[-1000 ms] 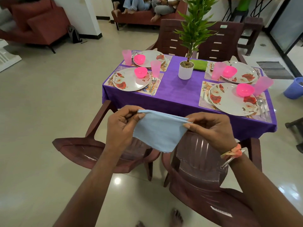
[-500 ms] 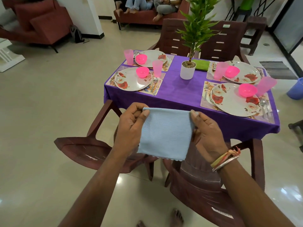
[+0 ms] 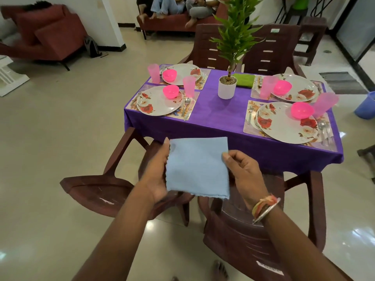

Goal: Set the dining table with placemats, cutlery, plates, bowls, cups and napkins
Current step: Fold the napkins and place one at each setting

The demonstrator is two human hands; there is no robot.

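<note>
No words you can read here.
You can see a small white sticker (image 3: 269,269) on the brown chair (image 3: 243,236) right in front of you. It has dark marks on it, but they are too blurry to read. There is also a little green and white sticker (image 3: 275,30) at the top of a far chair (image 3: 272,51). It is too small to read.
</note>
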